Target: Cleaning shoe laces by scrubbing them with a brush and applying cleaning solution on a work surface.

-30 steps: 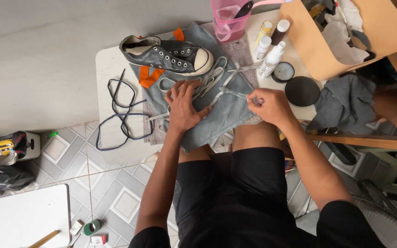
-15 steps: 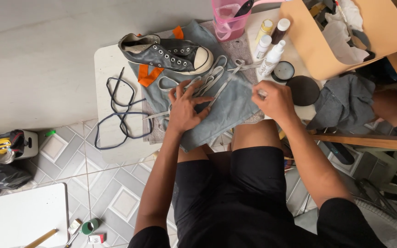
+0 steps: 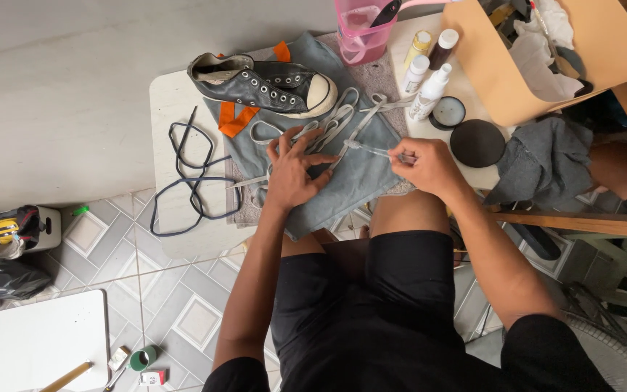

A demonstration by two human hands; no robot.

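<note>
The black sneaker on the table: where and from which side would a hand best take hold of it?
Grip the black sneaker around its middle, fingers over the laceless eyelet rows, coming from above. It lies with its white toe cap pointing toward the pink container and its heel opening toward the table's far left, so the narrow midsection is the most exposed part. Both hands are busy with the grey lace.

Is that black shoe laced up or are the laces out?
Unlaced: the shoe shows bare eyelets, and grey laces lie loose on the cloth.
</note>
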